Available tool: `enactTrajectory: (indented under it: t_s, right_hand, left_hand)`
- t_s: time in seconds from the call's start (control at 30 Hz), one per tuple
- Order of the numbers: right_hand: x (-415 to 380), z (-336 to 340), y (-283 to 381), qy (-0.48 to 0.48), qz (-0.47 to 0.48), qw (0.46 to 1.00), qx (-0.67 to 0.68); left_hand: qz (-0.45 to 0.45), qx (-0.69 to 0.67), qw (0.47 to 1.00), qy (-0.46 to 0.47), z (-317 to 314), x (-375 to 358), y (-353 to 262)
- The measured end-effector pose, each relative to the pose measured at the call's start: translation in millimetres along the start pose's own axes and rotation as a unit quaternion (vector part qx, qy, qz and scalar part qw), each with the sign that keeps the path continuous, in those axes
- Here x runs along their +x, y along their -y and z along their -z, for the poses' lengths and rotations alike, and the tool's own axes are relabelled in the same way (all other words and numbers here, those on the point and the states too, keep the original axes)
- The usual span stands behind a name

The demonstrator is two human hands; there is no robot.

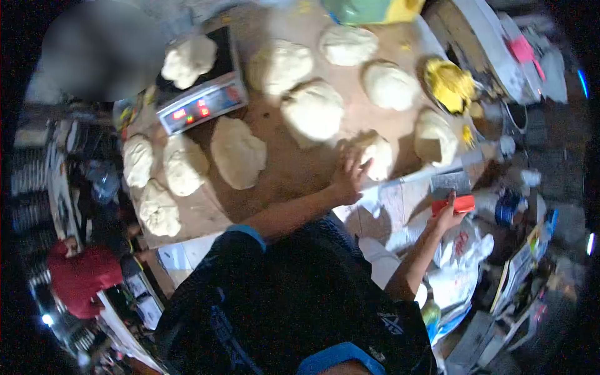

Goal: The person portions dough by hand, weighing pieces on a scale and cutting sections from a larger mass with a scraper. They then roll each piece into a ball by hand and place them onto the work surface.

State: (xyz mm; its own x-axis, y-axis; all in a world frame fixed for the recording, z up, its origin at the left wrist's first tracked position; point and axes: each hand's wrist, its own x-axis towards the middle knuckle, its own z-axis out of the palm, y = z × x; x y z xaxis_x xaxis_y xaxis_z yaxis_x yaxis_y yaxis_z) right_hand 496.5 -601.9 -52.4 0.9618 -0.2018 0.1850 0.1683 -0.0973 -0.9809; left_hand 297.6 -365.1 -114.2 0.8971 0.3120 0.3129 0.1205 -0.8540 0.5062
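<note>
My left hand [353, 175] reaches across to a dough lump [379, 157] near the table's front edge. Its fingers are apart and lie against the lump's left side. Out past the front edge, my right hand [447, 215] grips a dough scraper [461, 205] by its red handle, with the flat metal blade pointing up toward the table. A large dough piece [435, 139] sits right of the touched lump. Several more pieces, such as this one [314, 112], lie across the brown tabletop [281, 165].
A digital scale [203, 103] with red digits bears a dough piece [189, 60]. A bowl of yellow stuff [450, 84] stands at the right edge, and a green and yellow bag [375, 9] at the back. White plastic bags [462, 247] hang low right. A person in maroon [84, 275] is at left.
</note>
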Motion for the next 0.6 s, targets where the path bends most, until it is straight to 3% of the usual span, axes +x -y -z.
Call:
enactTrajectory:
  t_s: [0.03,0.17,0.2,0.23,0.3,0.33,0.37,0.43,0.47,0.53,0.57,0.6]
  right_hand:
    - [7.3,27.6,-5.6,-0.014,0.014,0.999,-0.035]
    - [-23.1,40.4,10.8,-0.077,-0.013,0.995,-0.055]
    - [-33.7,26.1,17.8,-0.016,0.086,0.995,-0.051]
    - [-54.9,6.0,16.6,0.005,0.076,0.996,-0.037]
    - [-93.7,-27.5,15.4,0.228,-0.132,0.964,0.034]
    - [-124.0,-42.3,-86.7,0.295,0.007,0.944,-0.147]
    - [-153.5,-57.0,-185.7,0.309,0.162,0.884,-0.311]
    - [-199.2,-121.6,-34.5,0.451,0.039,0.864,-0.221]
    - [-210.2,-134.9,-33.5,0.454,0.044,0.863,-0.217]
    - [-236.1,-145.1,-52.8,0.390,0.232,0.876,-0.165]
    - [-240.2,-142.5,-67.2,0.397,0.238,0.871,-0.164]
    - [-235.7,-135.1,-85.8,0.413,0.151,0.879,-0.183]
  left_hand:
    - [0.036,0.050,0.989,0.138,25.0,-4.0,-14.1]
    - [-0.015,-0.023,0.994,0.110,23.4,-31.8,3.1]
    - [-0.081,-0.032,0.992,0.087,21.0,-38.7,17.5]
    - [0.037,-0.077,0.996,-0.018,39.9,-34.4,7.8]
    - [-0.088,0.053,0.994,-0.026,41.8,-47.5,44.2]
    - [0.008,0.007,1.000,-0.025,54.6,-52.4,47.7]
    - [0.105,-0.039,0.993,-0.023,80.4,-64.7,55.4]
    - [0.100,-0.089,0.991,-0.019,108.6,-69.0,74.0]
    - [0.111,-0.088,0.989,-0.049,120.1,-76.9,83.2]
    - [0.129,-0.085,0.984,-0.089,150.6,-94.4,105.5]
    - [0.184,-0.100,0.972,-0.106,169.8,-103.9,115.4]
    - [0.239,-0.116,0.956,-0.123,186.3,-114.6,127.0]
